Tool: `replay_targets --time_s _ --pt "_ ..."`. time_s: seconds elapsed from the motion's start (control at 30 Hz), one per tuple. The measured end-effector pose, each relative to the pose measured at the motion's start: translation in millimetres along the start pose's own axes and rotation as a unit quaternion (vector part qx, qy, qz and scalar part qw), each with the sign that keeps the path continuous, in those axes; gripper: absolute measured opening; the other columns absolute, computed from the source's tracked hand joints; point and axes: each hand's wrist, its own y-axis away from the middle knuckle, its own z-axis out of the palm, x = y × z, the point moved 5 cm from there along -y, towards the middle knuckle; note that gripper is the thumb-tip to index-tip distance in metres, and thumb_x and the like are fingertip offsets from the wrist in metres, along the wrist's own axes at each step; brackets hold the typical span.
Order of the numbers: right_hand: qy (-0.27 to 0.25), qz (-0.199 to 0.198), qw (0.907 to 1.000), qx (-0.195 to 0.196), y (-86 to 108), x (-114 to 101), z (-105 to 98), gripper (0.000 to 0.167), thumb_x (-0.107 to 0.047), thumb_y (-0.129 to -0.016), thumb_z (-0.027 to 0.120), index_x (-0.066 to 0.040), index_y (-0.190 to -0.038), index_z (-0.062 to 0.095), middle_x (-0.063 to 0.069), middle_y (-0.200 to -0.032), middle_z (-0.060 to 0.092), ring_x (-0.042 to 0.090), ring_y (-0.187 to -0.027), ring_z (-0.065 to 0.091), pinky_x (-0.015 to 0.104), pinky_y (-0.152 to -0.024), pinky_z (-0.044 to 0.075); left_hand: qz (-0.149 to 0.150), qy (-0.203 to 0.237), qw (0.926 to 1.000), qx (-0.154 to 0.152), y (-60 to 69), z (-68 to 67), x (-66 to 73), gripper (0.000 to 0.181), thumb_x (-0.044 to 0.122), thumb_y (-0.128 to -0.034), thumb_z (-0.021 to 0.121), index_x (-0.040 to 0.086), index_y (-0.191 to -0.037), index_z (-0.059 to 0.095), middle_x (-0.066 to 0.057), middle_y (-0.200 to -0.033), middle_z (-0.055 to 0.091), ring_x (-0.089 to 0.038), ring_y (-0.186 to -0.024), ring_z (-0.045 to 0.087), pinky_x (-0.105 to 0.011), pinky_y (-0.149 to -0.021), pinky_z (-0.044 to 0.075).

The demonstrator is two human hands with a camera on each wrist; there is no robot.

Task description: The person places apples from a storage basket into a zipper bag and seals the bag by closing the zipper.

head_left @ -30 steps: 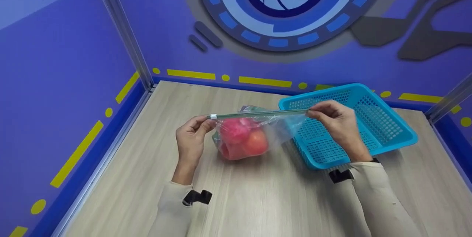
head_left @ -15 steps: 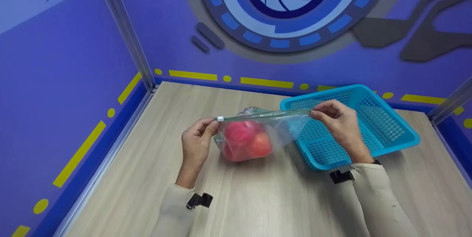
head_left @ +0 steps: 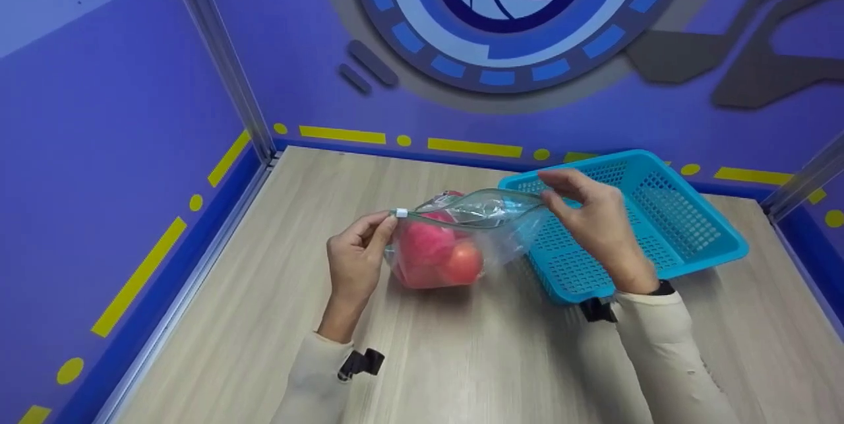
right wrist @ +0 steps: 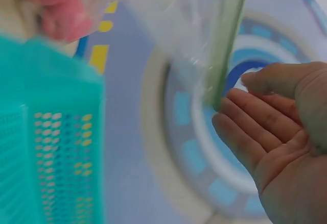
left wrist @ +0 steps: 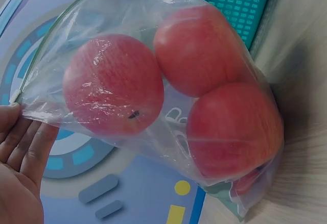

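Note:
A clear zip bag [head_left: 508, 233] with a green zip strip holds red apples [left wrist: 115, 86]. Three show clearly in the left wrist view, and a further patch of red peeks out low in the bag. Its lower part is at the wooden tabletop. My left hand [head_left: 356, 259] pinches the bag's left top corner, beside the white slider [head_left: 401, 213]. At the opposite corner is my right hand [head_left: 597, 226], thumb and fingers apart, fingertips at the end of the zip strip [right wrist: 227, 55]. Between the hands, the bag's mouth gapes.
A blue perforated plastic basket [head_left: 719, 256] stands on the table's right side, behind and below my right hand. Purple panels [head_left: 277, 48] with printed graphics rise at the back and left. Wooden tabletop [head_left: 461, 371] stretches in front of the bag.
The bag's mouth, a nearly straight line before, has spread apart. My right hand has loosened its pinch and shifted slightly left. My left hand has moved a little right with the slider corner.

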Motion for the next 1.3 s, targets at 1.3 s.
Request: replay_targets --time_s 1.3 --pt "-0.104 -0.230 0.9588 -0.130 -23.6 -105 93 0.020 0.003 -0.093 0.079 -0.003 -0.112 0.080 0.004 -0.106 0.079 0.018 -0.097 0.076 0.031 -0.088 0.062 0.086 0.009 0.9959 -0.024 2.7 4.0 10.9 0.009 -0.001 -0.0963 0.076 0.000 -0.104 0.080 -0.005 -0.089 0.080 -0.025 -0.067 0.073 -0.018 -0.061 0.056"
